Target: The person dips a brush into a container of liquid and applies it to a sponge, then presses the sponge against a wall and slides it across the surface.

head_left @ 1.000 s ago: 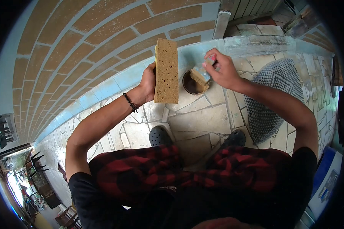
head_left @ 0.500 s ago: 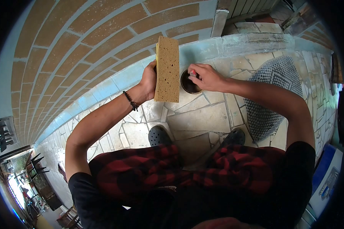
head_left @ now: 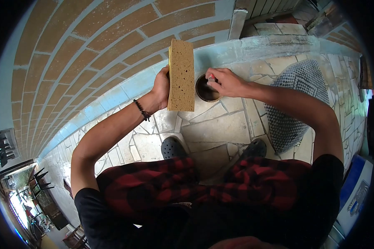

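A tan, pitted sponge block (head_left: pixel 182 76) stands upright in the middle of the head view, gripped along its left side by my left hand (head_left: pixel 162 88). Just right of the block is a round dark container (head_left: pixel 203 92). Over its upper right rim, my right hand (head_left: pixel 226 82) is closed on a small tool with a red end (head_left: pixel 212 78). The lower part of this tool is hard to make out against the container's dark inside. The fingers of my left hand are partly hidden behind the block.
A brick-patterned wall (head_left: pixel 112 45) curves along the upper left, with a pale blue base strip (head_left: pixel 122 92). A grey woven mat (head_left: pixel 295 103) lies on the stone-paved floor (head_left: pixel 216 126) at right. Two dark clogs (head_left: pixel 172 148) are below.
My right hand and the red-ended tool have shifted very slightly at the container. The sponge block and my left hand are almost unmoved.
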Motion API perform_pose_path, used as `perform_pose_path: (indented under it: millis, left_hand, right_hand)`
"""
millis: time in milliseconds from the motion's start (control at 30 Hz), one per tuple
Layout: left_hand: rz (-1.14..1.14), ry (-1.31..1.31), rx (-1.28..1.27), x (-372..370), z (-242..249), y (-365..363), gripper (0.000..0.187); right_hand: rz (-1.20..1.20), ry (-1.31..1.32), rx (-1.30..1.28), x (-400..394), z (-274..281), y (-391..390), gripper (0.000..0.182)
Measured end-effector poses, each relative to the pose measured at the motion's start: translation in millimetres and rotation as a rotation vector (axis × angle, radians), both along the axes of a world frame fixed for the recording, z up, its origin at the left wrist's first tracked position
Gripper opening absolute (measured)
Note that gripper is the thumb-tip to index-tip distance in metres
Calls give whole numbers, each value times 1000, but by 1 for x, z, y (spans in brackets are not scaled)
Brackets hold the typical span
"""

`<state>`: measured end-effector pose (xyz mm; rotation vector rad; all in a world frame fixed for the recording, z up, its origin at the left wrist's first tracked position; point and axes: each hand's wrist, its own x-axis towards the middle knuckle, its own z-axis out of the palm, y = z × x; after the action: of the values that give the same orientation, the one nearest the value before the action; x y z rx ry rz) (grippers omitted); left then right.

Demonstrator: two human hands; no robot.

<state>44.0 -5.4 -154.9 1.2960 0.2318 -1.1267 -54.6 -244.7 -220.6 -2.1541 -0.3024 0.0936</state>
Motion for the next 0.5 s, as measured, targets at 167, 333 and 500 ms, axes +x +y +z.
perform_pose_path:
  millis: [167,333,500]
  left_hand:
    - [0,-2,-23,2,-1,1,56]
    - [-8,-13,-22,1,-2,3,57]
    - [-12,-47,34,-5,5,1,59]
  right_hand:
    - [-112,-138,62,5,7,-12,21]
    - [-255,-57,308,10,1,-32,16]
    - [-425,160,566,7,-7,-48,16]
